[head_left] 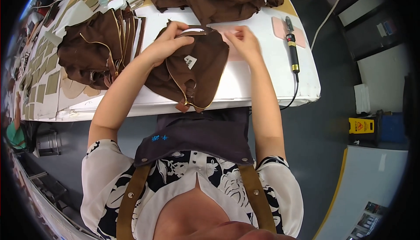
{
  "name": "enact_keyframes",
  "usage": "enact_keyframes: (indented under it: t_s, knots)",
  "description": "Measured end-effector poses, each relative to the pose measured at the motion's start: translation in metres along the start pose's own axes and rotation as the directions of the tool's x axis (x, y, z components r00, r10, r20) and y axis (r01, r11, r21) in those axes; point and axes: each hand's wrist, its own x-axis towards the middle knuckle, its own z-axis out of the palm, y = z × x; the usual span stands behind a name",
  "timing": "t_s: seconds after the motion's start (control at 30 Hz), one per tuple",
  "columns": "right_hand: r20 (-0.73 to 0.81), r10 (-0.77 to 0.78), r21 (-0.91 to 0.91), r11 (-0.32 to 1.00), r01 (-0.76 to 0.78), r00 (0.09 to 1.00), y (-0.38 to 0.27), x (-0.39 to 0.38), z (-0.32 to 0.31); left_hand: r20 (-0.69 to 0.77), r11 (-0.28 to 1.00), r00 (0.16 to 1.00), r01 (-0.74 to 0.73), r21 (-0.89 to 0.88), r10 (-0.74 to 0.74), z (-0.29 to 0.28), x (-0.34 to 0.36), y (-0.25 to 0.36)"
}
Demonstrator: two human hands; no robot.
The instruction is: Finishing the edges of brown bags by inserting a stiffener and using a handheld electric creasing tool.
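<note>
Centrally, a brown pouch (pixel 205 71) is laid on the white table (pixel 236 82), its zipped lower end reaching the near edge and its upper edge lying between the two hands. Its longer direction is seen to run away from the wearer, with a slight lean, from the leather tab (pixel 181 107) at the near end toward the far edge.

By the left hand (pixel 168 45) the far-left edge is gripped: the thumb is laid over the fabric and the fingers are placed toward the far side, so that most of the pouch is found to the right of that grip and nearer the body. A sliver of white (pixel 193 30) is shown at the opening beside the thumb.

The right hand (pixel 246 44) is held just beyond the upper right edge, above a pink sheet (pixel 236 56), with fingers curled; whether fabric is pinched there, or anything at all, cannot be told. The left hand is thus the nearer, being in contact, while from the right grip the pouch is reached leftward and nearer the body.
</note>
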Motion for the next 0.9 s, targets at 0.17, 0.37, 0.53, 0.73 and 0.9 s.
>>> enact_keyframes:
  t_s: [0.17,0.37,0.53,0.73,0.9]
  knots:
    - [-0.004,0.133,-0.677,0.729,-0.100,0.991,-0.030,-0.029,-0.009,0.018,0.983,0.987,0.158,-0.092,-0.157,0.016,-0.006,-0.048]
    - [0.066,0.253,-0.593,0.788,-0.166,0.965,-0.035,-0.020,-0.008,0.043,0.998,0.998,0.056,-0.006,-0.055,0.053,-0.011,-0.047]
    - [0.038,0.204,-0.335,0.925,-0.180,0.978,-0.006,-0.017,-0.003,-0.013,0.998,0.998,0.061,-0.025,-0.062,0.056,-0.005,-0.061]
    - [-0.218,0.211,0.366,0.923,-0.121,0.953,0.046,-0.048,-0.041,-0.099,0.858,0.963,0.172,-0.483,-0.249,0.055,-0.006,-0.052]
    - [-0.314,0.299,0.763,0.644,0.052,0.901,0.001,-0.110,-0.049,-0.183,0.779,0.933,0.139,-0.611,-0.310,0.059,-0.010,-0.034]
